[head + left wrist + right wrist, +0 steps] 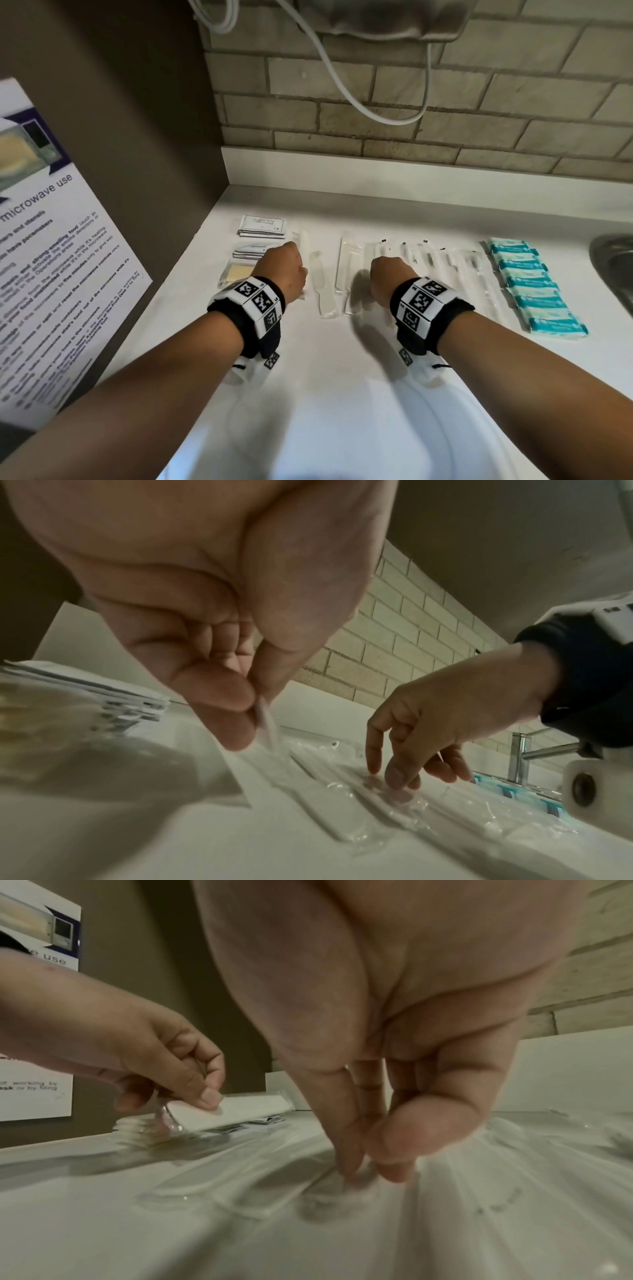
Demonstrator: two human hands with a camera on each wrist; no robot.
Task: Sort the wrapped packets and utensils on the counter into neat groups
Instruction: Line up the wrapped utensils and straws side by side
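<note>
My left hand (255,718) pinches the end of a white wrapped comb (240,1111) between thumb and forefinger, its near end lifted off the white counter (342,359). My right hand (368,1173) points down, with thumb and straight fingertips touching a clear-wrapped utensil (380,796) that lies flat. From the head view both hands, left hand (291,274) and right hand (387,270), hide their fingers. Two more wrapped combs (323,287) lie between the hands. A row of clear-wrapped utensils (455,270) runs to the right.
Shampoo sachets (263,226), toothpaste sachets (251,250) and a yellowish packet (236,274) stack at the left by the brown wall. Teal packets (534,291) line up at the right, beside a steel sink (613,263). A white cable (342,89) hangs over the brick backsplash.
</note>
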